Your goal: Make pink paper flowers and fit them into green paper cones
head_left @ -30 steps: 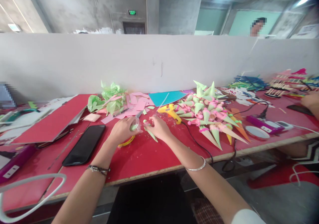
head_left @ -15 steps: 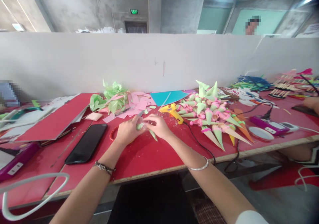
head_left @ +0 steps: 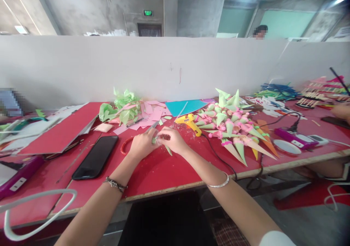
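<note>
My left hand (head_left: 142, 145) and my right hand (head_left: 172, 138) meet over the red table (head_left: 161, 173), fingertips closed together around a small pale green piece (head_left: 154, 140). What each finger grips is partly hidden. A narrow green strip (head_left: 168, 150) hangs below my right fingers. Beside my left hand lies a red ring-shaped handle (head_left: 125, 146), and a grey pointed blade (head_left: 152, 126) shows just beyond that hand. A yellow glue gun (head_left: 189, 123) rests right behind my right hand.
A black phone (head_left: 95, 157) lies at the left, near a red board (head_left: 62, 129). Pink paper scraps (head_left: 153, 112) and green tissue (head_left: 127, 102) lie behind. Paper cones (head_left: 232, 124) are heaped at the right, by a purple power strip (head_left: 296, 138). Another person's hand (head_left: 341, 112) shows at far right.
My left hand has shifted slightly right, showing more of the red handle. The strip under my right hand sits a little differently. Beyond the partition, a person's head has moved left.
</note>
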Tool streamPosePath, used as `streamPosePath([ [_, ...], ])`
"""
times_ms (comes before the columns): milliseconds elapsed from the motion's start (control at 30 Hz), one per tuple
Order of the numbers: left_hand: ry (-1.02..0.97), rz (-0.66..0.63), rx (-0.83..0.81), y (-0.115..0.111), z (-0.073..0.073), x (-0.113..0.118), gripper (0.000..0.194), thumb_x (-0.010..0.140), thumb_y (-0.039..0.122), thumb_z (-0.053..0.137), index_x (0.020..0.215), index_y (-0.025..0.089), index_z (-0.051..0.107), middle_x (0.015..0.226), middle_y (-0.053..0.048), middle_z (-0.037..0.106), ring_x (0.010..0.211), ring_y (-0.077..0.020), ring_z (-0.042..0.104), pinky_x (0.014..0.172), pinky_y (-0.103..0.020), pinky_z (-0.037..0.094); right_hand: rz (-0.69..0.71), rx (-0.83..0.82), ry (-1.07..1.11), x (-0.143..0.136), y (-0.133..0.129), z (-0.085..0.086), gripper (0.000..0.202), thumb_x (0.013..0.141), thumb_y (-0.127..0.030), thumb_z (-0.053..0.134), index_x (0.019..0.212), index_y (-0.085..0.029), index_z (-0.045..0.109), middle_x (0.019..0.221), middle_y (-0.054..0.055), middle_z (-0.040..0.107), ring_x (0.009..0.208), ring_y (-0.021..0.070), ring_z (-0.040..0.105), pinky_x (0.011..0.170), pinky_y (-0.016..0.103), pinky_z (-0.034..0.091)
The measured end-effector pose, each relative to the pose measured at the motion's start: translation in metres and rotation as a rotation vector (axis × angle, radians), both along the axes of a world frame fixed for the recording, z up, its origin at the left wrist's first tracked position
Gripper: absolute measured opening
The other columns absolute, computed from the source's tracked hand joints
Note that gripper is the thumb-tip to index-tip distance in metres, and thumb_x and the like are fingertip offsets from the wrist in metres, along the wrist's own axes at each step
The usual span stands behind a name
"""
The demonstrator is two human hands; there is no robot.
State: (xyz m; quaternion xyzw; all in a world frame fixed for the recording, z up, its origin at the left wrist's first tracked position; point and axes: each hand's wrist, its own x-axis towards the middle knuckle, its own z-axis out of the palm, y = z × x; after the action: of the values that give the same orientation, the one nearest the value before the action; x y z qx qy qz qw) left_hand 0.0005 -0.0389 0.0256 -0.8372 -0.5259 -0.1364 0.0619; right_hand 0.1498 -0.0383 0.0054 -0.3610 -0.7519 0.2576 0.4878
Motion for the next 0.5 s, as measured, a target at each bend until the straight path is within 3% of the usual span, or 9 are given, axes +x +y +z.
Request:
streamPosePath([
  [300, -0.092, -0.012, -0.026, 0.0029, -0.0034, 0.0002, 0.039, 0.074, 0.043, 0.048, 0.106, 0.021, 0.049, 0.089, -0.005, 0.064, 0.08, -0.0232, 0.061, 0.06, -0.026, 0.041, -0.009, -0.026, 0.047, -0.002, -0.0004, 0.0007, 0.007, 0.072, -0.019, 0.055, 0.071, -0.015, 0.061, 0.072, 0.001, 0.055, 0.063, 0.0106, 0.05, 0.059, 0.023, 0.039],
  [500, -0.088, 0.027, -0.024, 0.0029, -0.0016, -0.0004, 0.041, 0.074, 0.048, 0.046, 0.105, 0.022, 0.048, 0.081, -0.004, 0.065, 0.075, -0.0223, 0.061, 0.058, -0.025, 0.039, -0.039, -0.192, 0.318, 0.0002, 0.0035, -0.001, 0.014, 0.072, -0.031, 0.055, 0.074, -0.017, 0.059, 0.067, 0.0, 0.058, 0.062, 0.0119, 0.054, 0.058, 0.023, 0.042],
])
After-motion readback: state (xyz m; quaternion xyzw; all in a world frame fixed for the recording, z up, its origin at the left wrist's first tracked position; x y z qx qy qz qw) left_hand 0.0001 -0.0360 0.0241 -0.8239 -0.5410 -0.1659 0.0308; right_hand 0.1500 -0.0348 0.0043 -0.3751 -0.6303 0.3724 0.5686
